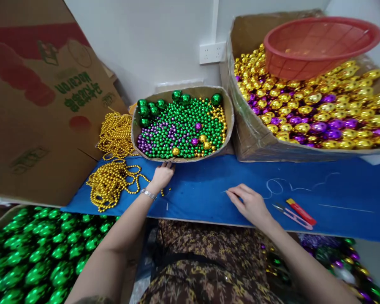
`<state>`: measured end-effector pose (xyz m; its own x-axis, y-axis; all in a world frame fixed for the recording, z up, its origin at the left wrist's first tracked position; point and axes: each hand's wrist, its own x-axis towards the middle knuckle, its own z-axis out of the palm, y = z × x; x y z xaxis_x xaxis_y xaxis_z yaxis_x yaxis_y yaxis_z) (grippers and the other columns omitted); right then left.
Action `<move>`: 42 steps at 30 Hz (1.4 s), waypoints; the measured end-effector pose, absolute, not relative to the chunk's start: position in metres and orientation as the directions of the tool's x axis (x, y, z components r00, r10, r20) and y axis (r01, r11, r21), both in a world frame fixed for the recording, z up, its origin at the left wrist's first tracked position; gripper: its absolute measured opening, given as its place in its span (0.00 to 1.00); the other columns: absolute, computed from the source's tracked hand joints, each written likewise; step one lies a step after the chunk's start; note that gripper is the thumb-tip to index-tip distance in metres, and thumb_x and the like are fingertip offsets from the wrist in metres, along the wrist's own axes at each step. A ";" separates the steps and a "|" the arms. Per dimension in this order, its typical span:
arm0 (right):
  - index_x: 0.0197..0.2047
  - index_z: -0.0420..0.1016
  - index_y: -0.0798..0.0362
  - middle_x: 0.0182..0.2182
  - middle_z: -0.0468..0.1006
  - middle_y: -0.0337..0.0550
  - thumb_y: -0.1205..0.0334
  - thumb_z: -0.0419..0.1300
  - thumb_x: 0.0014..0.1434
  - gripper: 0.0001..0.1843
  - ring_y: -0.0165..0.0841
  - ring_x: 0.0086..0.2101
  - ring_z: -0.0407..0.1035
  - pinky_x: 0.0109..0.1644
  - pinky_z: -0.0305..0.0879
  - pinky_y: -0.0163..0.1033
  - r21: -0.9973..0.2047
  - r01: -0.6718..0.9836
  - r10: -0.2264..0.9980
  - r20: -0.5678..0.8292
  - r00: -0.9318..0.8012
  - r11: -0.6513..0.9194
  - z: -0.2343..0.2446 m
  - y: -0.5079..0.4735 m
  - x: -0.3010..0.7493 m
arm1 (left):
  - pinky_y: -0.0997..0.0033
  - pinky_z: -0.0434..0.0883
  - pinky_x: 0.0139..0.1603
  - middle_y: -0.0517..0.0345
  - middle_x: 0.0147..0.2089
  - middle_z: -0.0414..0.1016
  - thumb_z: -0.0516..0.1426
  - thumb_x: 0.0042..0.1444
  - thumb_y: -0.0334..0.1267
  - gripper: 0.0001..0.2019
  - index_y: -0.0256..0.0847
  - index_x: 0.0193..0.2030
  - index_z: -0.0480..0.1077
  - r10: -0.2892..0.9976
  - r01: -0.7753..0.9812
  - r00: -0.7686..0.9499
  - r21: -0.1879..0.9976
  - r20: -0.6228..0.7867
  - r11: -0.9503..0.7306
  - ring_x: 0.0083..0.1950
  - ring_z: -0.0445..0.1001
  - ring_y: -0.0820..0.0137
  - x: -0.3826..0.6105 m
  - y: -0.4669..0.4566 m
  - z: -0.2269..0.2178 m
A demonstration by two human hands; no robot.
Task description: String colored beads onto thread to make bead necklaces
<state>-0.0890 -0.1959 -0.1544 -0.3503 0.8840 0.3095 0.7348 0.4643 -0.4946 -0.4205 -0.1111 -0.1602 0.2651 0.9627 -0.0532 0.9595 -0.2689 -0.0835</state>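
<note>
My left hand [162,174] reaches to the front rim of a shallow cardboard tray [228,113] heaped with small green, purple and gold beads; its fingers curl at the rim just below a gold bead [175,151], and what they hold is hidden. A strand of gold beads [114,181] lies on the blue board [209,185] beside that wrist. My right hand [249,203] rests on the blue board with fingers pinched on a thin needle or wire [225,191] pointing left. A thin white thread [291,185] loops across the board to its right.
Red-handled snips [296,213] lie right of my right hand. A large box [250,135] of gold and purple baubles with a red basket [319,44] on top stands at back right. A box of green baubles [34,253] sits lower left; folded cardboard [44,105] leans left.
</note>
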 end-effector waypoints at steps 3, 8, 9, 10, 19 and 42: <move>0.38 0.77 0.52 0.33 0.79 0.46 0.55 0.48 0.67 0.18 0.36 0.36 0.74 0.41 0.68 0.39 -0.509 0.734 0.892 0.307 -0.333 0.449 -0.156 -0.196 -0.087 | 0.61 0.68 0.45 0.38 0.49 0.72 0.49 0.59 0.27 0.12 0.34 0.41 0.74 0.954 0.952 0.290 -0.078 -0.071 -0.296 0.55 0.64 0.54 -0.423 -0.107 -0.165; 0.37 0.77 0.52 0.32 0.79 0.45 0.56 0.49 0.67 0.17 0.35 0.35 0.73 0.40 0.68 0.38 -0.533 0.710 0.885 0.336 -0.322 0.460 -0.158 -0.192 -0.087 | 0.58 0.67 0.46 0.37 0.43 0.74 0.49 0.59 0.26 0.11 0.33 0.40 0.72 0.964 0.964 0.265 -0.025 -0.036 -0.266 0.53 0.67 0.54 -0.429 -0.106 -0.167; 0.37 0.76 0.52 0.32 0.79 0.44 0.56 0.49 0.67 0.17 0.35 0.35 0.74 0.41 0.68 0.38 -0.535 0.706 0.883 0.346 -0.318 0.464 -0.158 -0.191 -0.088 | 0.58 0.67 0.46 0.37 0.43 0.74 0.49 0.58 0.26 0.11 0.33 0.41 0.72 0.968 0.968 0.249 -0.010 -0.022 -0.249 0.52 0.68 0.53 -0.430 -0.106 -0.167; 0.37 0.76 0.52 0.32 0.79 0.44 0.56 0.49 0.67 0.16 0.35 0.35 0.74 0.41 0.68 0.38 -0.537 0.703 0.880 0.355 -0.314 0.467 -0.158 -0.191 -0.088 | 0.58 0.67 0.46 0.37 0.42 0.74 0.49 0.58 0.26 0.11 0.32 0.42 0.71 0.973 0.973 0.231 0.008 -0.008 -0.231 0.52 0.69 0.53 -0.431 -0.106 -0.165; 0.37 0.76 0.52 0.32 0.78 0.44 0.58 0.51 0.66 0.14 0.34 0.34 0.73 0.39 0.67 0.36 -0.547 0.727 0.883 0.434 -0.177 0.415 -0.150 -0.194 -0.093 | 0.75 0.68 0.33 0.57 0.30 0.73 0.49 0.62 0.40 0.09 0.38 0.37 0.67 0.982 0.754 0.181 0.634 0.048 -0.170 0.31 0.73 0.71 -0.388 -0.144 -0.140; 0.39 0.77 0.51 0.25 0.73 0.40 0.67 0.57 0.63 0.07 0.30 0.27 0.65 0.34 0.56 0.39 -0.057 0.792 0.659 0.592 -0.464 0.608 -0.169 -0.224 -0.137 | 0.72 0.74 0.34 0.54 0.30 0.78 0.67 0.45 0.35 0.14 0.37 0.35 0.68 0.837 -0.519 0.171 0.675 -0.520 0.525 0.31 0.78 0.69 -0.293 -0.180 -0.148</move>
<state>-0.1374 -0.2241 -0.1687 -0.4637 0.6592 0.5920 0.7919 0.6081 -0.0568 -0.2926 -0.1803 -0.1480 0.1706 0.8372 -0.5195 -0.5186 0.5246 0.6751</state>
